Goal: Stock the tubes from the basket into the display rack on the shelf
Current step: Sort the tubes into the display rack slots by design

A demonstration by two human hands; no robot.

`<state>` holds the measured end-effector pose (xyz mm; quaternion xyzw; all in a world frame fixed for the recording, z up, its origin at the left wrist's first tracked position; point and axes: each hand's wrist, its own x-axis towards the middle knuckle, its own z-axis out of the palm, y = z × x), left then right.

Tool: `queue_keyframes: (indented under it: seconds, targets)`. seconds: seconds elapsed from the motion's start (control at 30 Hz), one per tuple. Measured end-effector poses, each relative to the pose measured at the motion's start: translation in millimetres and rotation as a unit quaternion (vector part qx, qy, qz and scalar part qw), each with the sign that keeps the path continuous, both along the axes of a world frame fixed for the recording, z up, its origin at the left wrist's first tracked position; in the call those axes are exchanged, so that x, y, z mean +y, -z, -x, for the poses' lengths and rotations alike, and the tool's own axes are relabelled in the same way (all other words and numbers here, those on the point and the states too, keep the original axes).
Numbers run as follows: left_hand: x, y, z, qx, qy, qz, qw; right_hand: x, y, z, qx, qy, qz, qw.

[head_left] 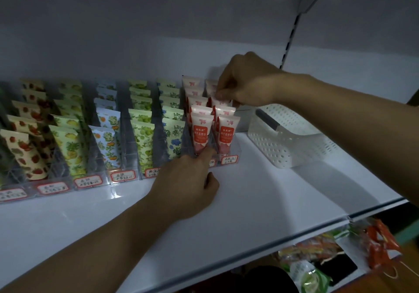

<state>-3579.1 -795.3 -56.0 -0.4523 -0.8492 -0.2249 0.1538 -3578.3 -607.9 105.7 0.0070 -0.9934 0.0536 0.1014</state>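
Right now my right hand (246, 81) pinches the top edge of a pink-and-red printed tube (221, 102) between thumb and fingertips — it stands in the far-right lane of the clear plastic display rack (233, 149), behind two matching tubes. My left hand (188, 181) has its index finger out, touching the rack's front edge, the other fingers curled on nothing. Just right of my right fingers sits the white perforated plastic basket (288, 143) on the white shelf (260, 197).
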Motion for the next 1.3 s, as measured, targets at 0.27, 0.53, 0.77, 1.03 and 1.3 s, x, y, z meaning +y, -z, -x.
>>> queue_keyframes:
  seconds: [0.27, 0.53, 0.77, 1.03, 1.3]
  targets:
    - [-1, 1, 1, -0.012, 0.003, -0.001, 1.000, -6, -3, 10, -0.040, 0.002, -0.007, 0.999]
    - [-2, 1, 1, -0.021, 0.002, 0.005, 1.000, -5, -3, 10, -0.048, 0.015, -0.013, 0.999]
    - [-1, 1, 1, -0.021, 0.002, 0.005, 1.000, -6, -9, 8, -0.067, 0.021, -0.018, 0.997]
    - [-1, 0, 2, -0.021, 0.003, 0.002, 1.000, 0, -4, 19, 0.027, -0.005, 0.019, 0.999]
    - [-1, 1, 2, -0.016, -0.003, 0.010, 1.000, 0, -3, 26, 0.018, 0.011, -0.013, 1.000]
